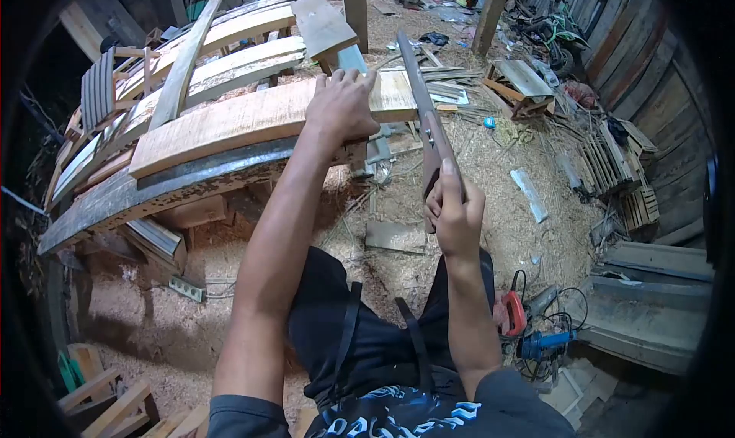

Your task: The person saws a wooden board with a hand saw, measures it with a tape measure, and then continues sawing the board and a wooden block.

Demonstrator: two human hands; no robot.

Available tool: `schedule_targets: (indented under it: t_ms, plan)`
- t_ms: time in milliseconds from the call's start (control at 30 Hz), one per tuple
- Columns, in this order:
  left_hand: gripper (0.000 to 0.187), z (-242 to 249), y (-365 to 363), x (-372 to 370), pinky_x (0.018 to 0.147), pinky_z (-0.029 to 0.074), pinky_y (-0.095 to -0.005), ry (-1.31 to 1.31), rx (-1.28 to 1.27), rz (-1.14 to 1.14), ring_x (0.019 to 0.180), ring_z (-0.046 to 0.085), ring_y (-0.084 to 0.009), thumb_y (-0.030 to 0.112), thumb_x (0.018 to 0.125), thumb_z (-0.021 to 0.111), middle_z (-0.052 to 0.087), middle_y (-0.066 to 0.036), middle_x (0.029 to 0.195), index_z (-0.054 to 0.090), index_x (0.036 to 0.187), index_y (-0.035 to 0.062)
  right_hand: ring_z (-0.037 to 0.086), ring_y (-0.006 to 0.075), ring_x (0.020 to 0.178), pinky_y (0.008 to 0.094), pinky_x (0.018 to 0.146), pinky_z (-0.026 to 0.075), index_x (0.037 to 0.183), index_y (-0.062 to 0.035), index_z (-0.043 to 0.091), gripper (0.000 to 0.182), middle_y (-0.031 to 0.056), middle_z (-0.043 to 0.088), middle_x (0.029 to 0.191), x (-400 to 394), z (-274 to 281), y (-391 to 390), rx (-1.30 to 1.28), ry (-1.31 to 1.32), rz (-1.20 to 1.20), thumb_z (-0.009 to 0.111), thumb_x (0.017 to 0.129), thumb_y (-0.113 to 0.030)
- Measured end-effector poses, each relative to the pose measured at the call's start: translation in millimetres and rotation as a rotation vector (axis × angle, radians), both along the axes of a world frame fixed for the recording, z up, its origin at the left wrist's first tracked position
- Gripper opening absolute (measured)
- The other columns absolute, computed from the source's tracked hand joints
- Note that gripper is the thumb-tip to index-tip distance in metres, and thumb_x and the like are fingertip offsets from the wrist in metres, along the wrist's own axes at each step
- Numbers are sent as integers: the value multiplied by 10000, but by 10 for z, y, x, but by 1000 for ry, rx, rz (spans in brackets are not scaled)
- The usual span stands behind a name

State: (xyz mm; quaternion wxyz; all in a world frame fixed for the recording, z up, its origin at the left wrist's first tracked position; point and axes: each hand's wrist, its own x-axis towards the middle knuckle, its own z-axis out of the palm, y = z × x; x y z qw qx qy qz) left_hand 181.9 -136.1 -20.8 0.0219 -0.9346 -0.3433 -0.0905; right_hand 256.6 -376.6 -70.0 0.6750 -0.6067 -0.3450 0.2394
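Note:
A pale wooden board [230,125] lies along a dark-edged bench beam [164,191]. Near the board's right end, my left hand [341,107] rests on top, its fingers bent over the far edge and the thumb side toward the saw. My right hand [453,214] is wrapped round the handle of a long handsaw [423,105]. The saw's blade points away from me and passes at the board's right end. Whether its teeth touch the wood cannot be made out.
More planks [191,55] lie across the bench at the back left. A small wooden stool [523,82] stands at the right. A red power tool [514,313] and a blue one [545,343] lie with cables near my right leg. Sawdust covers the floor.

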Motion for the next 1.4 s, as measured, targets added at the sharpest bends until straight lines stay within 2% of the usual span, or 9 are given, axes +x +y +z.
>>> schedule_targets:
  t_ms: [233, 333, 400, 667, 767, 933, 1067, 1233, 1400]
  plan:
    - [1011, 54, 7, 16, 1197, 273, -495, 9, -6, -3, 1391, 403, -346, 344, 598, 774, 469, -198, 1449, 378, 1500, 122, 443, 60, 479, 239, 458, 333, 784, 2, 593, 403, -10, 474, 537, -493, -401, -831, 57, -100, -58, 486, 1026, -302]
    - [987, -2, -7, 1, 1193, 279, -494, 8, -15, -19, 1386, 408, -349, 336, 611, 758, 468, -205, 1450, 386, 1498, 117, 480, 80, 508, 259, 471, 346, 860, 35, 659, 386, 8, 511, 554, -1, -148, 107, 50, 24, 22, 527, 1004, -298]
    - [980, 37, 2, 19, 1193, 275, -499, 8, -29, -5, 1385, 407, -356, 336, 617, 754, 465, -210, 1452, 387, 1500, 118, 477, 70, 515, 254, 471, 331, 890, 41, 669, 393, -2, 514, 563, -10, -442, 77, 56, -360, -173, 510, 1009, -298]
    - [989, 16, 19, 7, 1172, 301, -501, -7, -23, -39, 1376, 414, -357, 305, 600, 741, 484, -213, 1424, 385, 1504, 118, 386, 54, 434, 234, 415, 293, 698, -66, 486, 406, -32, 429, 522, -157, -236, -284, 46, -129, -55, 471, 1045, -276]
    - [982, -22, -3, 9, 1167, 307, -498, -12, 8, -11, 1362, 430, -353, 314, 606, 738, 495, -199, 1415, 387, 1501, 112, 418, 78, 462, 276, 445, 311, 663, -44, 507, 476, -24, 439, 513, 49, -165, 150, 41, -100, -57, 508, 1006, -375]
    - [979, 20, 1, 35, 1189, 281, -494, 12, 4, 16, 1380, 417, -350, 308, 617, 748, 477, -209, 1438, 384, 1502, 102, 483, 63, 522, 263, 478, 356, 712, 8, 603, 451, -20, 509, 559, -501, -303, -930, 9, -61, -86, 520, 979, -345]
    - [1005, 18, 20, 11, 1215, 246, -466, 9, -19, -29, 1406, 380, -356, 334, 615, 761, 445, -208, 1472, 370, 1513, 107, 475, 98, 508, 280, 477, 347, 677, -39, 544, 433, -6, 506, 558, 55, -261, 85, 69, -4, -5, 511, 996, -330]
    - [1034, -89, 12, 24, 1206, 268, -489, 39, 34, -32, 1390, 399, -347, 393, 599, 773, 443, -195, 1472, 373, 1515, 128, 443, 72, 531, 274, 483, 327, 733, -40, 569, 397, -18, 494, 581, -177, -662, -433, 97, -66, -75, 528, 1003, -329]
    - [991, 33, 2, 47, 1189, 295, -508, 55, -6, 4, 1351, 448, -352, 364, 627, 750, 475, -198, 1431, 378, 1506, 95, 437, 59, 519, 258, 482, 322, 713, -23, 542, 464, -22, 491, 588, -189, -123, -95, 18, 23, -53, 513, 1016, -374]
